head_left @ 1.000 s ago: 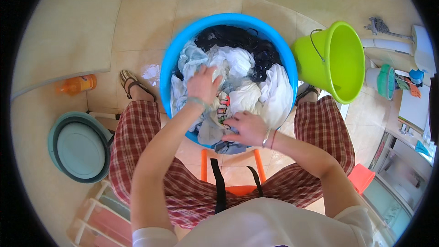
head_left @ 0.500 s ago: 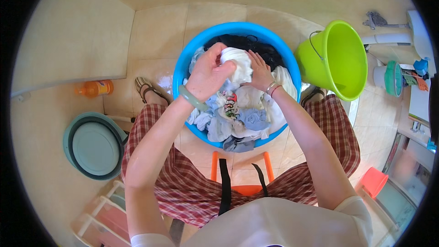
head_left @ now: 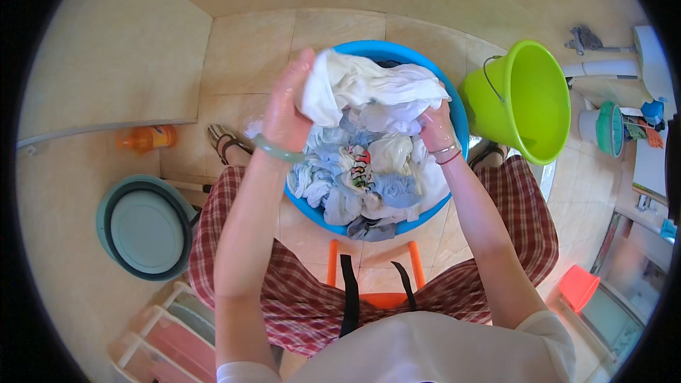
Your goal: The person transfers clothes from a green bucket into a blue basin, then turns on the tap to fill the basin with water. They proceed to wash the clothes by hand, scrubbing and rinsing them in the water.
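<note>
Between my two hands a white cloth (head_left: 379, 81) is stretched sideways over a round blue basin (head_left: 379, 47). My left hand (head_left: 289, 103), with a pale green bangle at the wrist, grips its left end, fingers pointing up. The other end is in my right hand (head_left: 438, 128), its fingers closed round the fabric. Below lies a heap of wet laundry (head_left: 340, 163) in white and light blue, one piece with a red and black print (head_left: 360, 167). The cloth hides most of the dark laundry at the basin's far side.
To the right stands a lime green bucket (head_left: 489, 96). At the left are a grey-green collapsible basin (head_left: 147, 230) and an orange bottle (head_left: 149, 138) on its side. An orange stool (head_left: 383, 299) is under me, and a coral container (head_left: 579, 287) stands at lower right.
The bunched white cloth has been spread out between my hands. My left hand moved left, my right hand moved right and nearer to me.
</note>
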Demonstrator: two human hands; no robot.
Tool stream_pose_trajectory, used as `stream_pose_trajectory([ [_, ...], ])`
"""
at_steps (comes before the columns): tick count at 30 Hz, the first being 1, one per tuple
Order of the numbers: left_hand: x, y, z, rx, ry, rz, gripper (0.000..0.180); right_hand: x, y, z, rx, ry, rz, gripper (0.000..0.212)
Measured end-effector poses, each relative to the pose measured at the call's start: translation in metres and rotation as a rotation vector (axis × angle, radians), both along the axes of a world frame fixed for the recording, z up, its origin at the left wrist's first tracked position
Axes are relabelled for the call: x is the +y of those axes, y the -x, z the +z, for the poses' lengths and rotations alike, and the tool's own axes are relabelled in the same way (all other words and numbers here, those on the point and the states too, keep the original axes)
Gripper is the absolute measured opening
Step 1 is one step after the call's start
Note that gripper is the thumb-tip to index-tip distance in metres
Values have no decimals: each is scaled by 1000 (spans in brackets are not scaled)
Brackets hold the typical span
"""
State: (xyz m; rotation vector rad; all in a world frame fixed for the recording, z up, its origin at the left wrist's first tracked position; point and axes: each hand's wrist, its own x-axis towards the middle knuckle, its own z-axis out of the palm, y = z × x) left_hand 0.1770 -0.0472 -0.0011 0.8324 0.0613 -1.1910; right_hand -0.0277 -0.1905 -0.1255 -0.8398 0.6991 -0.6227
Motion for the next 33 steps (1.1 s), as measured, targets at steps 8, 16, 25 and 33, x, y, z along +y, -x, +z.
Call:
stream_pose_trajectory([
  [8, 16, 48, -204, -811, -522, 56, 69, -1, -5, -31, 501, 800, 429, 75],
  [16, -10, 74, -216, -1369, -818, -493, 60, 36, -48, -70, 1108, 977, 696, 48],
  [25, -15, 77, -313, -1442, -1019, -738, 51, 38, -49, -139, 1085, 1108, 865, 36],
  [33, -4, 91, -280, -507, -610, 22, 39, 33, -35, -63, 589, 901, 332, 34],
])
